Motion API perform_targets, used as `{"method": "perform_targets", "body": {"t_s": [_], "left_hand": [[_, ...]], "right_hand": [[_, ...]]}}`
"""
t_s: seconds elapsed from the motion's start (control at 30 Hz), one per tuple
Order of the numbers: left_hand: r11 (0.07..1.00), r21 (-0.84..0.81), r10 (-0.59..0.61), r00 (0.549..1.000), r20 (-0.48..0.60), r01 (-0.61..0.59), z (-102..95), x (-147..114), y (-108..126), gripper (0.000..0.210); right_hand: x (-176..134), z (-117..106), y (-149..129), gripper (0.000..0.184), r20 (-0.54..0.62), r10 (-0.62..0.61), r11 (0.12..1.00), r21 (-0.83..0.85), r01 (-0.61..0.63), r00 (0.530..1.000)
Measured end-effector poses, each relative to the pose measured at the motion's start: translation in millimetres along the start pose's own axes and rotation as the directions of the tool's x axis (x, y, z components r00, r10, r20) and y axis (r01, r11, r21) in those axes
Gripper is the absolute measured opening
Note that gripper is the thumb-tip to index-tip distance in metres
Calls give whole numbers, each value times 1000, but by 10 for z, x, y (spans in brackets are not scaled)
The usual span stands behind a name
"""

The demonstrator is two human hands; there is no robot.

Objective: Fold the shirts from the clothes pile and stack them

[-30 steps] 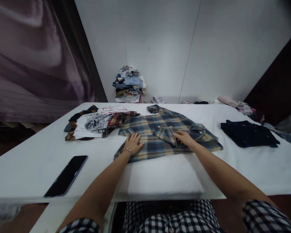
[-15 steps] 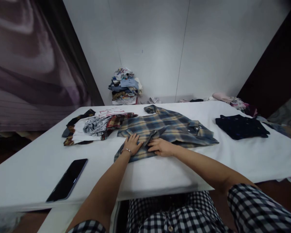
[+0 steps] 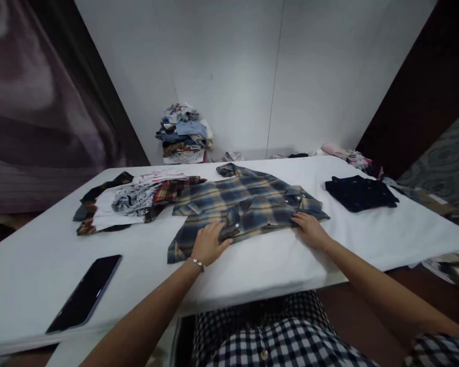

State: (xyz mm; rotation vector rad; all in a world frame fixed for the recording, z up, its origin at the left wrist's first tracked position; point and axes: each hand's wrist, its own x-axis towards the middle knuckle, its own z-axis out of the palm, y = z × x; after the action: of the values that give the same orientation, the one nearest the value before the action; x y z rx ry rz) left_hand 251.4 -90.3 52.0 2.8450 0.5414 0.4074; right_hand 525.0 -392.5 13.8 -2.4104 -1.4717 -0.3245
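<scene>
One plaid shirt [image 3: 248, 196], right hand [image 3: 310, 230] shifted rightward

Free room runs between phone [image 3: 84, 294] and near clothes heap [image 3: 133, 200]; plaid shirt [image 3: 248, 199] blocks rightward.

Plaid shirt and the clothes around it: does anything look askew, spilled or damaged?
No spill or damage shows on or around the plaid shirt, only folds and creases. The loose clothes pile at left looks untidiest, heaped unevenly with garments overlapping, while the dark garment at right lies folded.
</scene>
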Motion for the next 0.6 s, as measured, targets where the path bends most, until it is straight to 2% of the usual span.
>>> {"method": "perform_targets", "body": {"t_s": [0.1, 0.2, 0.27, 0.37, 0.43, 0.5, 0.53, 0.6], "left_hand": [[1000, 17, -6, 998, 69, 4, 73, 9, 111, 32], [982, -118, -138, 984, 110, 151, 68, 145, 57, 23], [936, -229, -226, 955, 189, 267, 27, 230, 6, 25], [892, -259, -296, 911, 286, 371, -26, 278, -3, 29], [914, -188, -303, 915, 268, 358, -28, 258, 40, 35], [950, -101, -268, 939, 216, 294, -2, 219, 98, 37], [963, -84, -238, 952, 192, 257, 15, 201, 124, 33], [956, -163, -222, 964, 149, 245, 43, 184, 151, 17]], "right_hand": [[-44, -31, 246, 42, -4, 42, 995, -91, -43, 999], [0, -28, 395, 38, -45, 68, 993, -96, -72, 997], [28, -41, 455, 37, -49, 65, 995, -66, -68, 997], [36, -90, 506, 38, 4, 38, 999, 4, -38, 999], [27, -125, 532, 39, 36, 26, 998, 63, -28, 999], [17, -149, 559, 40, 35, 44, 994, 102, -47, 998], [12, -154, 573, 40, 24, 59, 993, 98, -61, 998], [3, -153, 599, 41, 3, 85, 995, 51, -85, 996]]}}
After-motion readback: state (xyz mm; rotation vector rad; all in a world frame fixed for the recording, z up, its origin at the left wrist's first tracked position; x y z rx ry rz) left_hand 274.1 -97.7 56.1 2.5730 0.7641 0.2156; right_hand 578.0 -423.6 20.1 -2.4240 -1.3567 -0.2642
